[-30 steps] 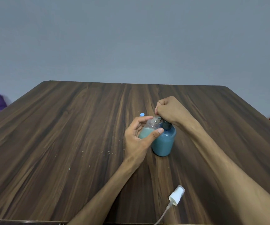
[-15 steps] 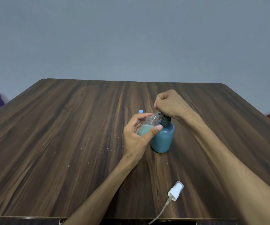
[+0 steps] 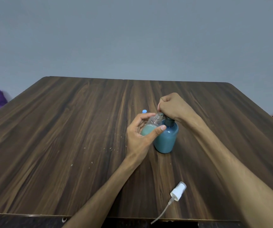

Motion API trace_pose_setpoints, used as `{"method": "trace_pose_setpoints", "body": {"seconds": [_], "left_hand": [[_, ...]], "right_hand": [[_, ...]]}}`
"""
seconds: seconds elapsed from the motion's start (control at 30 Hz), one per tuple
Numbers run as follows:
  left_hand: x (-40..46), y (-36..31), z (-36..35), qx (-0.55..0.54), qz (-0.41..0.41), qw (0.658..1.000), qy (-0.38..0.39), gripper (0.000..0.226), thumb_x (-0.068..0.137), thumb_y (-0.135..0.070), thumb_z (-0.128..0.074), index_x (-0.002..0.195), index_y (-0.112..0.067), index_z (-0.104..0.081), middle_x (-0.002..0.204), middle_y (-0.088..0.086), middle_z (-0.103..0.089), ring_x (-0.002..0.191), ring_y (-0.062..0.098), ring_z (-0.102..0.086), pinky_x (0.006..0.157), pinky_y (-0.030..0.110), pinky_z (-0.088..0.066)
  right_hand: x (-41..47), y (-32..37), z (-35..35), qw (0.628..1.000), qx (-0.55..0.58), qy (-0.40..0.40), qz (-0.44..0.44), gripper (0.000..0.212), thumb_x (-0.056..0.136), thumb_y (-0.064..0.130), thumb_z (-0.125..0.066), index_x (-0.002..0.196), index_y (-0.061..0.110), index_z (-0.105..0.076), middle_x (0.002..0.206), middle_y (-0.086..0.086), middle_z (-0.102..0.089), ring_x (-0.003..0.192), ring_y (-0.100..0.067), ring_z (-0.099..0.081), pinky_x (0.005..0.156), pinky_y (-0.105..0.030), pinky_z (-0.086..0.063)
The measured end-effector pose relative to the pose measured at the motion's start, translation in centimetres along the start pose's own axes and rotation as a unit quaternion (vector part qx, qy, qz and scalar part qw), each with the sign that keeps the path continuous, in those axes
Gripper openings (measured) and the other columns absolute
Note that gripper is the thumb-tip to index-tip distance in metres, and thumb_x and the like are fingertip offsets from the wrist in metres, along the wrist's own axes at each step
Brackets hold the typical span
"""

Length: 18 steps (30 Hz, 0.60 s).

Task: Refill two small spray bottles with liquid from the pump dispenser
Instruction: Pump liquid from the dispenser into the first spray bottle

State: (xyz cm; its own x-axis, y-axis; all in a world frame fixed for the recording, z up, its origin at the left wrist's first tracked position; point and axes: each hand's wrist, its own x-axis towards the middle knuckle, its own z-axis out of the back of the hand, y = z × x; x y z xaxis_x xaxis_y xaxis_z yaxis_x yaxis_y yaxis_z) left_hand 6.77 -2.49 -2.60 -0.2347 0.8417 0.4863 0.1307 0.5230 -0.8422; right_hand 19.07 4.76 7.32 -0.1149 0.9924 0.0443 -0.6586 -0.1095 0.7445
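The left hand (image 3: 140,137) grips a clear ribbed-neck spray bottle (image 3: 150,125), tilted. The right hand (image 3: 173,107), a curled fist, presses the round blue pump dispenser (image 3: 166,139) on the woodgrain table (image 3: 66,137).

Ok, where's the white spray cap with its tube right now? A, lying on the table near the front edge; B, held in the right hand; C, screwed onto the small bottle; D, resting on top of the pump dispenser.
A: the white spray cap lies loose on the table by the near edge, its tube trailing past it, while the small bottle in the left hand has a bare open neck.
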Motion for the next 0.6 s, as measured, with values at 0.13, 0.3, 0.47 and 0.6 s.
{"method": "trace_pose_setpoints", "body": {"seconds": [0.13, 0.3, 0.47, 0.6], "left_hand": [[0.00, -0.02, 0.07, 0.006, -0.003, 1.000, 0.002, 0.044, 0.078, -0.010, -0.091, 0.117, -0.007, -0.070, 0.113, 0.007, -0.077, 0.105, 0.023, -0.076, 0.088, 0.029, -0.061], [0.19, 0.31, 0.10, 0.009, -0.005, 1.000, -0.001, 0.046, 0.079, -0.014, -0.090, 0.118, -0.004, -0.069, 0.114, 0.010, -0.077, 0.107, 0.026, -0.075, 0.091, 0.032, -0.060], [0.03, 0.36, 0.16, 0.012, -0.001, 1.000, 0.000, 0.044, 0.080, -0.005, -0.090, 0.117, 0.000, -0.068, 0.114, 0.013, -0.076, 0.106, 0.026, -0.075, 0.091, 0.030, -0.059], [0.11, 0.32, 0.01, 0.011, -0.002, 1.000, 0.005, 0.042, 0.080, -0.002, -0.089, 0.117, -0.001, -0.069, 0.114, 0.011, -0.077, 0.106, 0.023, -0.076, 0.090, 0.029, -0.060]], "right_hand": [[0.10, 0.65, 0.65, 1.000, 0.004, 0.000, 0.008, 0.021, 0.073, 0.005, -0.046, 0.067, 0.007, -0.066, 0.058, 0.001, -0.061, 0.063, -0.018, -0.051, 0.064, -0.034, -0.044], [0.17, 0.21, 0.26, 1.000, 0.008, -0.009, -0.003, 0.026, 0.078, 0.004, -0.047, 0.060, 0.014, -0.063, 0.046, 0.009, -0.055, 0.057, -0.016, -0.049, 0.061, -0.029, -0.042], [0.03, 0.57, 0.64, 1.000, 0.011, -0.002, 0.004, 0.024, 0.077, 0.004, -0.049, 0.062, 0.013, -0.065, 0.053, 0.005, -0.060, 0.061, -0.016, -0.052, 0.063, -0.030, -0.044], [0.19, 0.28, 0.37, 1.000, 0.005, -0.013, -0.004, 0.025, 0.077, 0.005, -0.048, 0.062, 0.012, -0.066, 0.049, 0.007, -0.057, 0.059, -0.016, -0.050, 0.063, -0.030, -0.043]]}}
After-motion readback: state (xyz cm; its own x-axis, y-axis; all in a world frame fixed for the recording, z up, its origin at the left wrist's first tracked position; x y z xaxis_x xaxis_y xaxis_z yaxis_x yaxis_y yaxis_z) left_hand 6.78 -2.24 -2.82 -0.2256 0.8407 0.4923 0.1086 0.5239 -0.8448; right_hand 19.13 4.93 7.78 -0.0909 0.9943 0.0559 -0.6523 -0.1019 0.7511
